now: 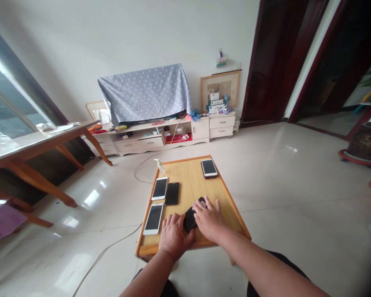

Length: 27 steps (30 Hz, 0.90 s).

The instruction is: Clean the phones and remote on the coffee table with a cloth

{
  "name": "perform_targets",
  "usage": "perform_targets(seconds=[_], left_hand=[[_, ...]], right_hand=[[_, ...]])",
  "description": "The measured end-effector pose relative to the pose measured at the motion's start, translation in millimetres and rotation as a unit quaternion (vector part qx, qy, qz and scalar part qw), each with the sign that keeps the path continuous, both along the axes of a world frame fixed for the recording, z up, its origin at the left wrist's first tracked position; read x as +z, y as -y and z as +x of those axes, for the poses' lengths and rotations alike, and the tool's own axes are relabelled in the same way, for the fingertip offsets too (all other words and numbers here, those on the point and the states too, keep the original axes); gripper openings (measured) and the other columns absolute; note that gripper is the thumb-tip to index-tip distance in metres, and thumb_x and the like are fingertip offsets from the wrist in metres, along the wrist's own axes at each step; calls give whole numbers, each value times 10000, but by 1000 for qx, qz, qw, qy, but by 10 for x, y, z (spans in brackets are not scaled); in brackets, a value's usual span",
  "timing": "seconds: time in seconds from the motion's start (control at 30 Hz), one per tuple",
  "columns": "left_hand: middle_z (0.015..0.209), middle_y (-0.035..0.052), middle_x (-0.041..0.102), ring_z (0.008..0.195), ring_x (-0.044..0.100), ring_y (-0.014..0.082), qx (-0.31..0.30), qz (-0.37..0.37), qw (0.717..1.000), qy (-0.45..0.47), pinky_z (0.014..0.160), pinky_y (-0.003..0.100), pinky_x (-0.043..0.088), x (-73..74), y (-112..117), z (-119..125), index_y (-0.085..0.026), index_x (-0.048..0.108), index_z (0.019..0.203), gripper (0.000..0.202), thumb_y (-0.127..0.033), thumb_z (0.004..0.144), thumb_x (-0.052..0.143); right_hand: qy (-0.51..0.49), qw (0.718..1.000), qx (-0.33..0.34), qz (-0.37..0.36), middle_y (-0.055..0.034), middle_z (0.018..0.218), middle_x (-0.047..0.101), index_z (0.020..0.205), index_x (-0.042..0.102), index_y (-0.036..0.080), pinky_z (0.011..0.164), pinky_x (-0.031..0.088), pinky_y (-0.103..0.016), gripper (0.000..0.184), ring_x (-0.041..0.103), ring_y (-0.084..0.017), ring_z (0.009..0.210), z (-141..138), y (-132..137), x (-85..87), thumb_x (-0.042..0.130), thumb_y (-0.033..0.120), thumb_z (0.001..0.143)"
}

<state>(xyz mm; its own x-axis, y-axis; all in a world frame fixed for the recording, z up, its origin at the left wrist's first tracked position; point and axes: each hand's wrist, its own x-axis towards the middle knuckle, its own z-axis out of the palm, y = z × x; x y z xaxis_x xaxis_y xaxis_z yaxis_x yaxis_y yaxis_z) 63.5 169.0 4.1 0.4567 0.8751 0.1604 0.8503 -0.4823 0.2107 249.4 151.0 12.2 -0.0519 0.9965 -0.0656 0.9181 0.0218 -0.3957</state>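
A black smartphone [190, 220] lies slanted on the small wooden table [191, 173] between my hands. My left hand [174, 236] holds it by its lower left side, with the thumb at the near edge and the fingers bent. My right hand [208, 218] rests over the phone's right side, fingers partly spread. Under those fingertips shows a small whitish piece [203, 203], too small to name surely. To the left lie a white smartphone [153, 219], a second white one [160, 188] and a dark smartphone [172, 193].
Stacked phones [209, 168] lie at the table's far right corner. A clear pump bottle [160, 166] stands at the far left corner. Beyond are a white TV cabinet [139, 144] and a cloth-covered shape [145, 95]. A cable [111, 243] runs over the floor at left.
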Motion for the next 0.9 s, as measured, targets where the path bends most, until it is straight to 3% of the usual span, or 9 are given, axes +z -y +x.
perform_targets(seconds=[0.1, 0.27, 0.33, 0.47, 0.53, 0.73, 0.9], left_hand=[[1131, 95, 623, 1121, 538, 296, 4, 3, 1000, -6, 996, 406, 390, -24, -3, -5, -216, 612, 1287, 562, -463, 783, 644], [1152, 88, 629, 1135, 537, 300, 5, 1, 1000, -4, 1017, 419, 383, -22, -4, -6, -231, 613, 1282, 552, -482, 792, 643], [1160, 89, 630, 1139, 537, 302, 6, -2, 1000, -5, 1012, 421, 386, -14, -3, 1, -234, 614, 1281, 550, -495, 798, 640], [1151, 93, 624, 1126, 539, 297, 6, 1, 1000, -12, 1004, 419, 392, 7, 0, 18, -215, 613, 1281, 547, -465, 795, 641], [1144, 89, 623, 1116, 542, 294, 5, -2, 1000, -14, 1003, 418, 395, 13, -1, 23, -220, 613, 1277, 540, -467, 797, 638], [1139, 91, 623, 1112, 544, 289, -1, 3, 1000, -10, 1006, 416, 402, -23, -14, 23, -205, 613, 1264, 537, -471, 797, 642], [1149, 94, 622, 1116, 544, 294, -6, 4, 1000, -12, 1007, 415, 405, -26, -17, 20, -214, 603, 1280, 551, -481, 800, 641]], right_hand=[[30, 997, -70, -28, -35, 1647, 323, 1571, 369, 241, 1172, -81, -689, 555, -16, -337, 1561, 182, 2, 26, 234, 386, 1053], [-2, 1000, 23, -6, -13, 1656, 303, 1582, 349, 273, 1206, -68, -633, 563, 6, -314, 1564, 65, 262, -64, 246, 436, 1053], [-13, 999, 28, -9, 0, 1651, 316, 1579, 352, 297, 1209, -56, -630, 556, 11, -312, 1565, 75, 312, -71, 241, 447, 1055], [15, 997, -69, -38, -19, 1656, 303, 1586, 338, 257, 1197, -23, -659, 569, -12, -334, 1562, 279, 281, -38, 225, 420, 1053], [24, 995, -81, -43, -39, 1665, 274, 1598, 311, 231, 1197, -15, -659, 585, -19, -338, 1562, 292, 325, -59, 230, 418, 1049], [-24, 999, 20, -22, -3, 1679, 229, 1607, 279, 280, 1223, -34, -606, 577, -18, -294, 1568, 29, 601, -173, 238, 428, 1051], [12, 998, -59, -34, -27, 1668, 264, 1594, 322, 239, 1208, -26, -644, 576, -24, -329, 1563, 159, 516, -118, 253, 389, 1042]])
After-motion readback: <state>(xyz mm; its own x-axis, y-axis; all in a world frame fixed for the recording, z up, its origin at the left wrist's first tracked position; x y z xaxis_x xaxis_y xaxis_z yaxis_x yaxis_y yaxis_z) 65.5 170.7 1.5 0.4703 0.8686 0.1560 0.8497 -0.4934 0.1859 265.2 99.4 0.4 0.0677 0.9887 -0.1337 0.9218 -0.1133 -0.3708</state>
